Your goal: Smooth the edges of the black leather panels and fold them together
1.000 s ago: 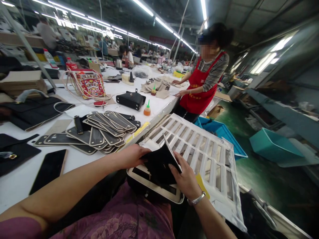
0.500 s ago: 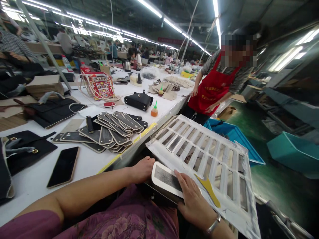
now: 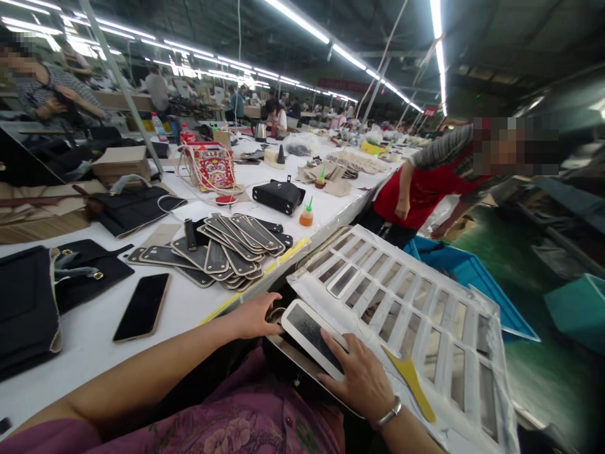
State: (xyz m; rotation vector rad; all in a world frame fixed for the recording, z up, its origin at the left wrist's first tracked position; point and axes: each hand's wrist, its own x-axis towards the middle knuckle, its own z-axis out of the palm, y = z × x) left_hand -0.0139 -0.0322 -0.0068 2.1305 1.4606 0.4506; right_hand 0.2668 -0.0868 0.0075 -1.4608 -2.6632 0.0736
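A rounded rectangular panel (image 3: 309,331), dark grey with a white rim, lies tilted over a black box-shaped bag piece (image 3: 302,378) at my lap. My right hand (image 3: 359,375) grips the panel's near right end, fingers on top and thumb along its side. At the panel's far left end is my left hand (image 3: 255,315), thumb and forefinger apart around the black piece's curved edge; its other fingers are hidden. To the right, a white slotted frame (image 3: 373,302) holds one similar white-rimmed panel (image 3: 343,281). A yellow scraper-like tool (image 3: 411,384) rests on the frame.
On the white table (image 3: 189,334) are a phone (image 3: 142,307), a pile of grey strap panels (image 3: 222,252), a black bag (image 3: 278,195) and a glue bottle (image 3: 307,214). A co-worker in a red apron (image 3: 416,195) bends by a blue crate (image 3: 477,290).
The panel's left end has risen, baring a gap above the black piece. My left thumb and forefinger have spread apart. The co-worker has bent lower; my view has swung left.
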